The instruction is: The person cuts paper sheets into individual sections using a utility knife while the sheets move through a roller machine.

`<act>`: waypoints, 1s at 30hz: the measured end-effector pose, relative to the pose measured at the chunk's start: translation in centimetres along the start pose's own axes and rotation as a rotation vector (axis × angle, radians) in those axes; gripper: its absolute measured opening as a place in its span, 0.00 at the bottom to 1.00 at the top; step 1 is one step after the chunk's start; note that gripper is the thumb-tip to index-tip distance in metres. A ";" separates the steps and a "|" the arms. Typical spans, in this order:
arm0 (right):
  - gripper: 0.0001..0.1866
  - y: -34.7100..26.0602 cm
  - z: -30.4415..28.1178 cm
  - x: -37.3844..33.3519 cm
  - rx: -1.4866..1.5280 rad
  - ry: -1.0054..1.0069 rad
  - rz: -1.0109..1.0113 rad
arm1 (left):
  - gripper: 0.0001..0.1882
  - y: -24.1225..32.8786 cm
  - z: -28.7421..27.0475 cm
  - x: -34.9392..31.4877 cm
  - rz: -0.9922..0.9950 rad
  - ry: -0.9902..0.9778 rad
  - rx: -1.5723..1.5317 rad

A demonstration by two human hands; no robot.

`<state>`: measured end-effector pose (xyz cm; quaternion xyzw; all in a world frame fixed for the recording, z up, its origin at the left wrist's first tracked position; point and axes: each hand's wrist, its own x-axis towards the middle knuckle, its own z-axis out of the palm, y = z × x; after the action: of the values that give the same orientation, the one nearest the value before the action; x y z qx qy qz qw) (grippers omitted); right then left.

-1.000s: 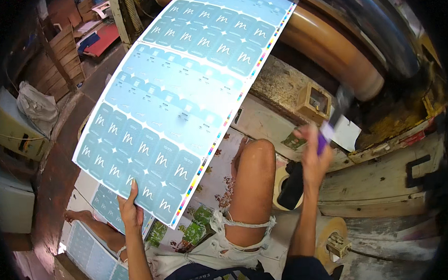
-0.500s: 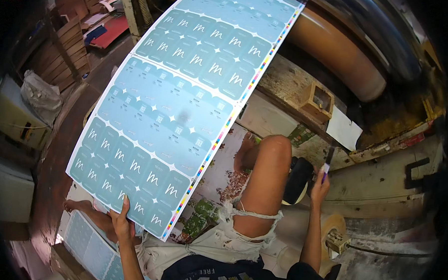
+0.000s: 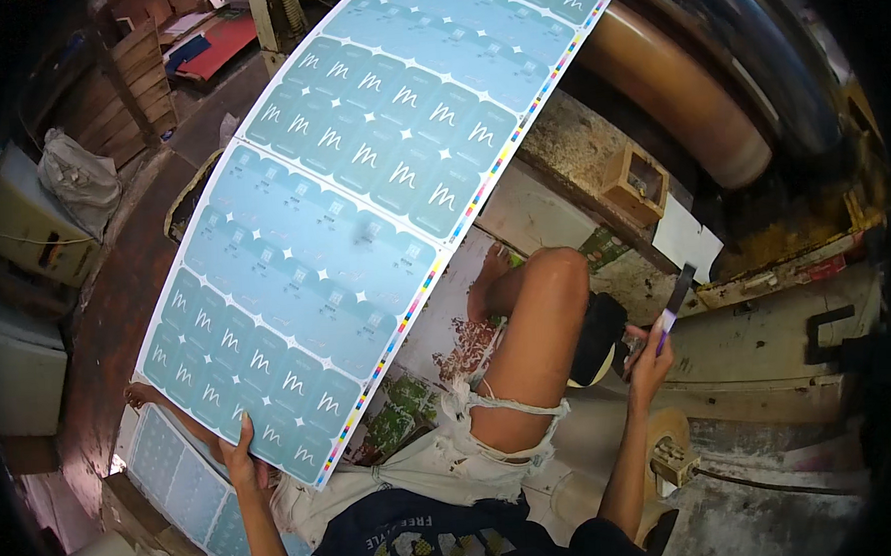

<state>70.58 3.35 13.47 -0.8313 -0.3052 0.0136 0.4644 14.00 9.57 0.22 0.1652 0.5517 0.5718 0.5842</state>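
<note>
My left hand point(image 3: 241, 456) grips the near edge of a long printed sheet point(image 3: 295, 247), thumb on top. The sheet is blue-green with rows of white-lettered cards and a coloured strip along its right edge. It slopes up and away toward rollers at the top, where its far end leaves the picture. Off to the right, my right hand point(image 3: 649, 365) is closed round a slim cutter knife point(image 3: 672, 320) with a white and purple handle, its dark end pointing up and away from the sheet.
A large brown roller point(image 3: 676, 99) and a shiny metal roller point(image 3: 785, 84) lie at the upper right. Below them sit a small wooden box point(image 3: 632, 185) and white paper point(image 3: 684, 238) on a ledge. More printed sheets point(image 3: 181, 478) lie at lower left. A cable point(image 3: 773, 490) runs at right.
The sheet has come down a little toward me, with more of its far rows showing, and my left hand has moved slightly lower. My right hand has shifted slightly right with the cutter knife.
</note>
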 end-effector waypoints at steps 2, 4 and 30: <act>0.24 -3.2 2.2 3.8 0.159 -0.050 -0.026 | 0.27 -0.2 0.8 0.1 0.051 0.007 -0.019; 0.19 -5.4 4.1 7.7 0.325 0.024 -0.193 | 0.27 -0.5 0.7 -0.1 0.040 0.037 -0.003; 0.38 -22.3 21.0 32.3 -0.078 0.107 -1.098 | 0.23 0.0 2.7 -2.8 0.127 0.143 0.002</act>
<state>79.41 44.72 27.34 -0.5663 -0.6700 -0.2839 0.3871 16.97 8.35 2.40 0.1595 0.5810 0.6175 0.5057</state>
